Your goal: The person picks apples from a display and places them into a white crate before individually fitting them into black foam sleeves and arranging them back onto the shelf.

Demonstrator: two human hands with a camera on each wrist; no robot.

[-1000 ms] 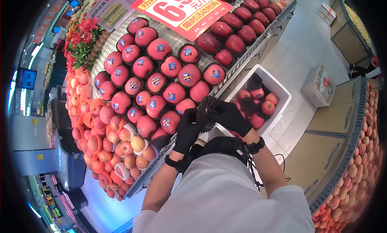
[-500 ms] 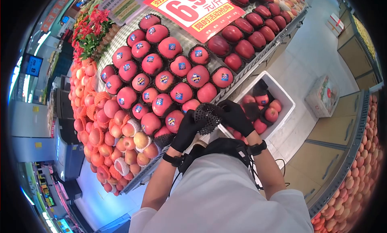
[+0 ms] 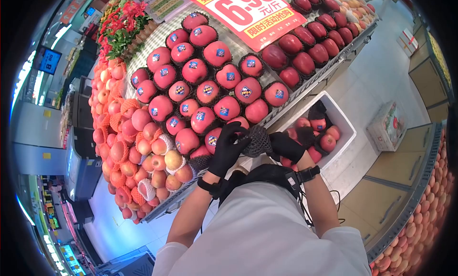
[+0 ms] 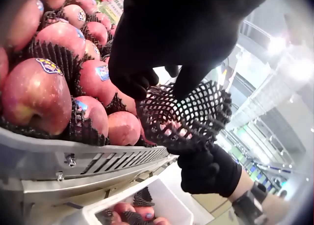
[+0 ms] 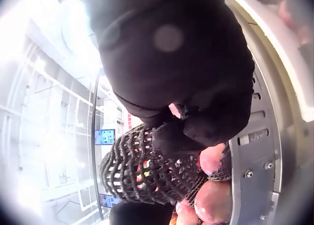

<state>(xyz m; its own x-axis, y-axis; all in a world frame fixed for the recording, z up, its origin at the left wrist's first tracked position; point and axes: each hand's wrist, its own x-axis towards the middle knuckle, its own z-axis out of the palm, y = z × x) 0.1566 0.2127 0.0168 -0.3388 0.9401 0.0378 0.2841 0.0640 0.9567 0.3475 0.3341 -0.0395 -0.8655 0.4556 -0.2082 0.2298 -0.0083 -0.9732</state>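
Note:
Both hands wear black gloves and meet at a black foam net (image 3: 256,141) in front of the body. The right hand (image 3: 286,147) pinches the net's edge; in the right wrist view its curled fingers (image 5: 184,134) grip the mesh. The left hand (image 3: 228,149) is at the net's other side, and in the left wrist view its fingertips touch the rim of the net (image 4: 186,117), which stands spread like a cup with see-through mesh. No fruit shows inside it. Stickered red apples (image 3: 226,107) in black nets lie on the stand just beyond the hands.
A white foam box (image 3: 341,154) with red apples and black nets stands right of the stand's metal edge (image 4: 98,154). Darker red apples (image 3: 304,62) and a price sign (image 3: 248,13) lie beyond. Loose apples (image 3: 157,161) fill the left side; another crate (image 3: 385,132) is on the floor.
The net has opened from a bunched strip into a rounded cup between the hands. The left hand's fingers have spread at its side. The head view has shifted, moving the stand rightward in frame.

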